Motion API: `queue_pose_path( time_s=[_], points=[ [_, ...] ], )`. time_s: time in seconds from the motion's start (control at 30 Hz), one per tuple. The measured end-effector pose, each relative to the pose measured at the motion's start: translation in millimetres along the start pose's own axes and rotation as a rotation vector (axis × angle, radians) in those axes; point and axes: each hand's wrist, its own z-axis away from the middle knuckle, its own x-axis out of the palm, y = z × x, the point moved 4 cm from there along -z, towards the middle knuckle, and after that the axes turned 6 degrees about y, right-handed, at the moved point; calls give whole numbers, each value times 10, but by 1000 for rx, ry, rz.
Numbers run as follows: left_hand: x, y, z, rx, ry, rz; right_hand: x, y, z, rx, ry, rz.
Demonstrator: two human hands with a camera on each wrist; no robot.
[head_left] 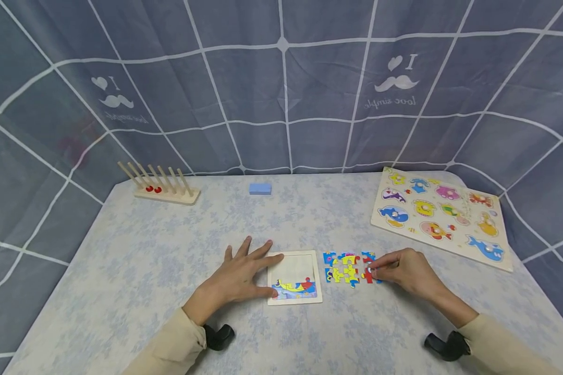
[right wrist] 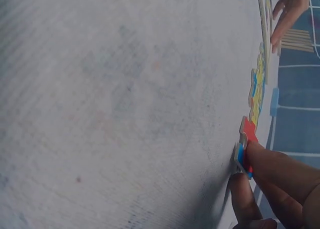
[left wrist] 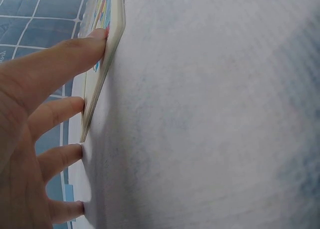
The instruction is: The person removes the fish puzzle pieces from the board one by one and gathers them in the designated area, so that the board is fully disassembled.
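A small wooden puzzle frame [head_left: 296, 264] lies on the table, its bottom strip filled with blue, yellow and red pieces. My left hand [head_left: 241, 273] is spread at the frame's left side. Its thumb rests on the lower left corner and the index finger touches the upper left; the left wrist view shows the thumb over the frame's edge. To the right of the frame sits a group of loose yellow and blue jigsaw pieces [head_left: 338, 273]. At the group's right end my right hand [head_left: 410, 273] pinches a red and blue jigsaw piece [right wrist: 250, 131] between thumb and fingers.
A wooden peg board [head_left: 184, 196] with two red beads stands at the back left. A blue block [head_left: 260, 189] lies at the back middle. The large sea-animal knob puzzle [head_left: 417, 208] covers the right side. Behind the table hangs a grey checked curtain [head_left: 244, 83].
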Motion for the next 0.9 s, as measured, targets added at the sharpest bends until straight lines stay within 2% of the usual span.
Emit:
queue_pose_path(
  time_s=[0.17, 0.5, 0.77, 0.9],
  points=[
    [-5, 4, -6, 8, 4, 2, -1, 7, -6, 0, 28, 41],
    [-4, 0, -4, 4, 8, 9, 30, -5, -14, -2, 35, 64],
    [-8, 2, -2, 10, 6, 9, -22, -62, -33, -51, 54, 35],
    [-7, -2, 1, 17, 9, 8, 47, -209, -51, -95, 55, 3]
  ],
)
